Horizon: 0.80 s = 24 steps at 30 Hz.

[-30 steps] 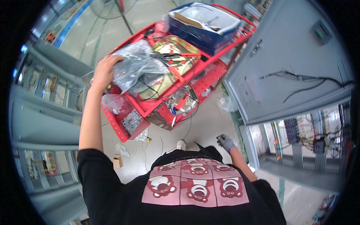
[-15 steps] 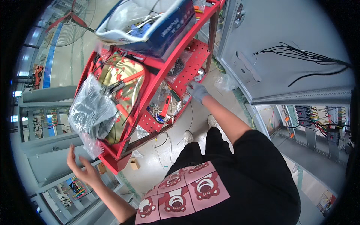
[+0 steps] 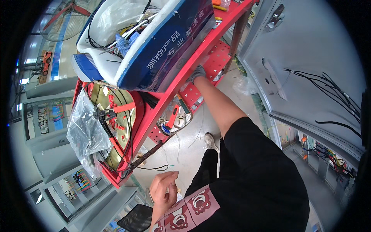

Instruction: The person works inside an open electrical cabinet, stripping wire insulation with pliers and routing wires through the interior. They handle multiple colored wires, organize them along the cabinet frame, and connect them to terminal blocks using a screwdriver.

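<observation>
My right hand (image 3: 198, 73), in a grey glove, reaches under the top rail of the red cart (image 3: 170, 91) toward its perforated lower shelf (image 3: 216, 62). Its fingers are partly hidden and blurred, so what they touch does not show. Low in front of my shirt is my bare left hand (image 3: 164, 189), its fingers loosely bent and apart from the thumb, with nothing seen in it. A looped black cable (image 3: 156, 169) hangs off the cart just above that hand. On the cart's upper tray lie a tool with red handles and a black head (image 3: 103, 114) and a clear plastic bag (image 3: 85, 133).
A blue box with a white lining (image 3: 162, 50) stands on the cart, filled with cables and a blue glove (image 3: 125, 43). Below lies a red-handled tool (image 3: 172, 116). A grey cabinet door (image 3: 309, 42) with hanging black wires rises at right; open wired cabinets (image 3: 77, 185) stand at left.
My left hand has drawn back from the cart's left corner toward my body, its fingers now bent. My right hand has moved up under the cart's rail. The view has shifted closer to the box.
</observation>
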Tool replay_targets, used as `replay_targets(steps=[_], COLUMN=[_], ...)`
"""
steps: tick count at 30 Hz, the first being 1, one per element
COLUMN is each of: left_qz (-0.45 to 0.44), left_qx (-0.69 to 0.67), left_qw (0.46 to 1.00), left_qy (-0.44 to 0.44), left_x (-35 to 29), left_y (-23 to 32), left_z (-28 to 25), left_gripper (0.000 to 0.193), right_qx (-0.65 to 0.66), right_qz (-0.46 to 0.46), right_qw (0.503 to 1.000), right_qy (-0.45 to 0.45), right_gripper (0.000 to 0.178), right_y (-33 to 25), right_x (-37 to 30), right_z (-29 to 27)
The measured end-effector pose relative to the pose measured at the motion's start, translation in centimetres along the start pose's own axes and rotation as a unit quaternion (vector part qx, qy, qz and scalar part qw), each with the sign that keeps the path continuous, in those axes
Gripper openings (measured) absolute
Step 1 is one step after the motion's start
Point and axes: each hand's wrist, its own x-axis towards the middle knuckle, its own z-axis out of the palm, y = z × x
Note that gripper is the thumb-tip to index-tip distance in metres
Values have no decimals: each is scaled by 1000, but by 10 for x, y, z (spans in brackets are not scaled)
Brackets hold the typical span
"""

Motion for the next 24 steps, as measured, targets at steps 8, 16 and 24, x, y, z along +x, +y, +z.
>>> replay_targets(steps=[8,16,24], left_qz=[86,297,358], left_qx=[-104,-86,-186], left_qw=[989,932,849], left_qy=[-56,-191,-341], left_x=[23,41,56], left_y=[0,48,51], left_z=[24,65,179], left_gripper=[21,60,23], right_qx=[83,-65,80], right_qz=[157,159,283], right_qw=[981,983,892], right_qy=[76,71,344], right_gripper=[21,20,19], right_y=[-112,-230,-292], right_x=[-116,-296,-423], right_z=[-195,-393,-490])
